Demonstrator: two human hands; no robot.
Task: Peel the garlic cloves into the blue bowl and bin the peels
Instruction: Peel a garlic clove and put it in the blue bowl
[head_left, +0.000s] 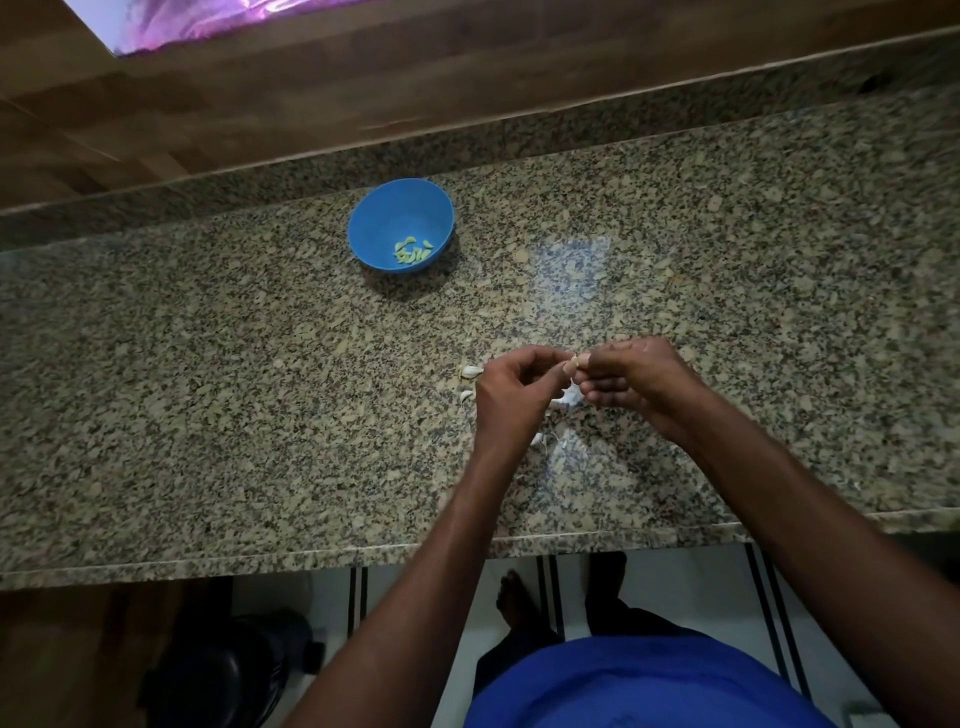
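Observation:
Both hands meet above the granite counter (260, 389) near its front edge. My left hand (511, 387) and my right hand (631, 376) pinch one small garlic clove (575, 360) between their fingertips. Unpeeled white cloves lie on the counter beside and under the hands, one (471, 370) at the left, another (466, 396) below it, a third (537, 439) nearer me. White peel scraps (569, 399) lie under the hands. The blue bowl (400, 208) stands farther back, left of centre, with several peeled greenish cloves (413, 251) inside.
A wooden wall panel (311, 104) rises behind the counter's raised back ledge. Below the front edge, a dark round bin (228, 670) stands on the floor at the left, beside a tiled floor (545, 571) and my feet.

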